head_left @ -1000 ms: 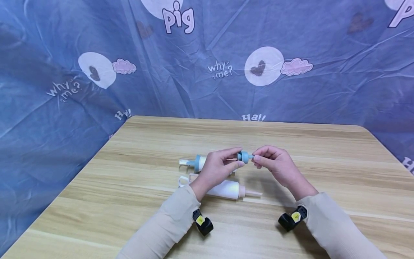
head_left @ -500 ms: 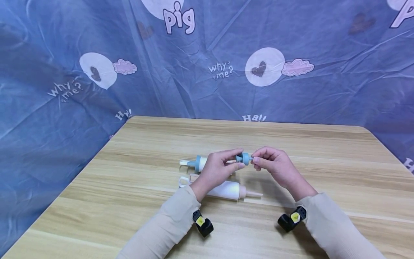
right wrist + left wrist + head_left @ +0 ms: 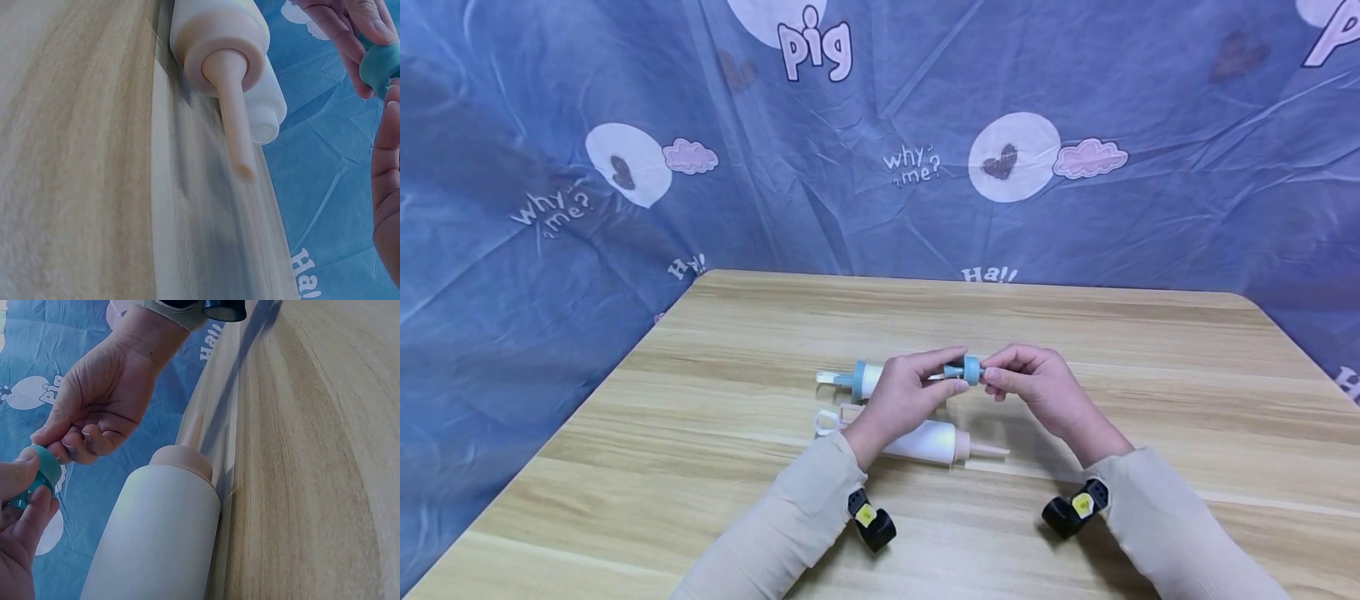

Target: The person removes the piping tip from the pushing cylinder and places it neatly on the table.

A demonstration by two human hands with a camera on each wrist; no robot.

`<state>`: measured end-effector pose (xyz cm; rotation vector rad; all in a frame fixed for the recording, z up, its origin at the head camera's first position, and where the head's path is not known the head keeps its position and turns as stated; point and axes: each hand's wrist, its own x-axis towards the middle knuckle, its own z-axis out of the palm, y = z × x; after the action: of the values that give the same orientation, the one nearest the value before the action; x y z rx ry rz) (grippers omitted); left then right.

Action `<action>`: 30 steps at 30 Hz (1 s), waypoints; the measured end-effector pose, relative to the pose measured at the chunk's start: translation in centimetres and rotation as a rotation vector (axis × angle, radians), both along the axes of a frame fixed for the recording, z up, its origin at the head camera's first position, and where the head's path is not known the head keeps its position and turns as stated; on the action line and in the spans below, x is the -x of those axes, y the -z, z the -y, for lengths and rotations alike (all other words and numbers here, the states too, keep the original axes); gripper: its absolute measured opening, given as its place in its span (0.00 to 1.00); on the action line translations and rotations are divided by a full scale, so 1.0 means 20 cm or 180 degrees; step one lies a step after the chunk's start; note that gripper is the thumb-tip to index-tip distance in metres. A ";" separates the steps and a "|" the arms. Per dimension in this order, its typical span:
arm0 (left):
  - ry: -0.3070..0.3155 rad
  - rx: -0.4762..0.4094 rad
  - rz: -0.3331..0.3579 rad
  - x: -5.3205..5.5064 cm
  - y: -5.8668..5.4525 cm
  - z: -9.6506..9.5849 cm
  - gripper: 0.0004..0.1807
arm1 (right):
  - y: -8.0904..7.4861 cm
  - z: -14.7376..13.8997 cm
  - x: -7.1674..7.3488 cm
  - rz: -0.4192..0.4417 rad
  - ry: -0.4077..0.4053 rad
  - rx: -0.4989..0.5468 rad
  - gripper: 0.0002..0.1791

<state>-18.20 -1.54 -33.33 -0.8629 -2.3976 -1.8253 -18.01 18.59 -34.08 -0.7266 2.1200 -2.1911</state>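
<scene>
Held over the table is a blue screw cap (image 3: pixel 972 370), whose nozzle (image 3: pixel 953 372) has its wider end sticking out on the left side. My left hand (image 3: pixel 904 396) holds these pieces between thumb and fingers. On the other side, my right hand (image 3: pixel 1037 387) pinches the nozzle's thin end close against the cap; the tip is hidden by the fingers. In the left wrist view the teal-looking cap (image 3: pixel 45 469) sits between both hands' fingertips. Behind the left hand lies a white squeeze bottle (image 3: pixel 871 379) with a blue collar; its bare neck (image 3: pixel 265 134) shows in the right wrist view.
A second white squeeze bottle (image 3: pixel 928 442) lies nearer on the wooden table (image 3: pixel 700 475), with a pink cap and long pink nozzle (image 3: pixel 234 119) pointing right. A white loop (image 3: pixel 827 422) is at its left end. A printed blue cloth (image 3: pixel 850 208) hangs behind the table.
The nozzle has slid leftward through the cap, so more of it shows on the left. My right fingers have come closer to the cap. Both bottles stay in place.
</scene>
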 end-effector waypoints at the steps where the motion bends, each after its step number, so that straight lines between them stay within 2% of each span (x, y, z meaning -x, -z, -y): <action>1: 0.0000 0.0003 0.0007 0.00 0.00 0.00 0.22 | 0.00 0.00 0.00 -0.0007 0.0004 -0.0002 0.16; 11: 0.0008 0.0012 0.0074 0.00 0.01 0.00 0.22 | 0.02 0.00 0.00 -0.0055 -0.0005 0.0039 0.18; 23: -0.0013 -0.0017 -0.0044 0.00 0.02 0.00 0.23 | 0.00 0.00 -0.01 0.0038 0.0249 0.0085 0.17; 30: -0.0019 -0.0015 -0.0045 0.00 0.02 0.00 0.23 | 0.00 0.00 -0.01 0.0078 0.0207 0.0177 0.16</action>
<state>-18.24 -1.53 -33.72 -0.8642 -2.3838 -1.8158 -17.80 18.59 -34.10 -0.6390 2.1082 -2.2876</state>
